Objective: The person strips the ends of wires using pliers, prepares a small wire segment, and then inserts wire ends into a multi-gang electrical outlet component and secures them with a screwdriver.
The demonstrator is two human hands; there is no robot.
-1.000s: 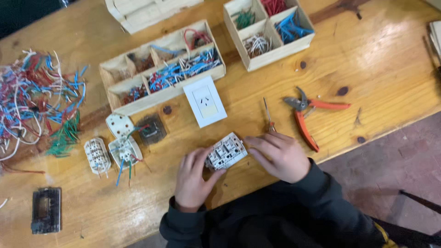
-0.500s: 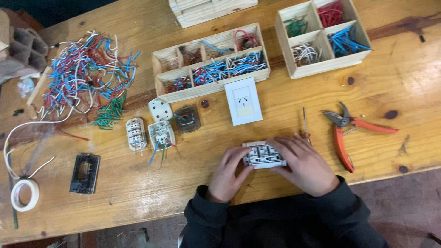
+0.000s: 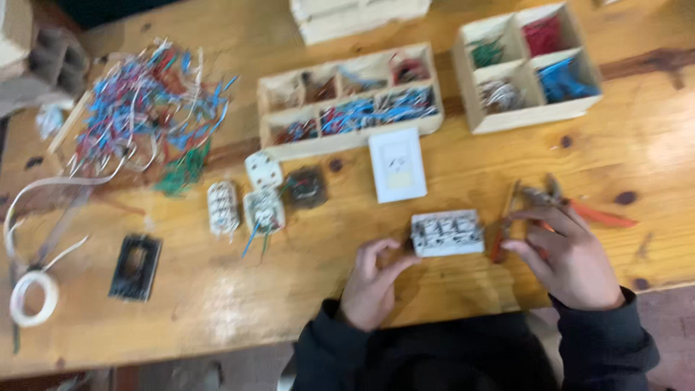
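Since half a second ago both hands have come off the white switch module (image 3: pixel 447 233), which now lies flat on the wooden table (image 3: pixel 217 318) between them; before, both hands cupped it. The right hand (image 3: pixel 568 257) has swung out to the right and now reaches over a screwdriver with a reddish handle (image 3: pixel 501 233). Its fingers (image 3: pixel 539 217) are spread and loosely curled, the fingertips at or just above the screwdriver; the blur hides whether they grip it, and nothing is plainly clasped. Just beyond that hand lie the orange-handled pliers (image 3: pixel 579 206), partly hidden under the fingers.

The left hand (image 3: pixel 373 282) rests on the table just left of the module, half open, thumb and forefinger curved toward each other with a gap between them. Its forefinger tip comes near the module's lower left corner, and I cannot tell whether it touches. It holds nothing.

Further out, a white cover plate (image 3: pixel 397 164) lies above the module. To its left sit a dark square part (image 3: pixel 306 187) and three small white modules (image 3: pixel 253 199), one trailing blue and green wire ends. A black frame (image 3: pixel 135 266) lies near the table's front edge on the left, with a roll of white tape (image 3: pixel 32 298) beyond it. A loose heap of coloured wires (image 3: pixel 145 116) covers the far left. Two wooden compartment boxes (image 3: pixel 347 98) (image 3: pixel 528 65) holding sorted wire pieces stand along the back.
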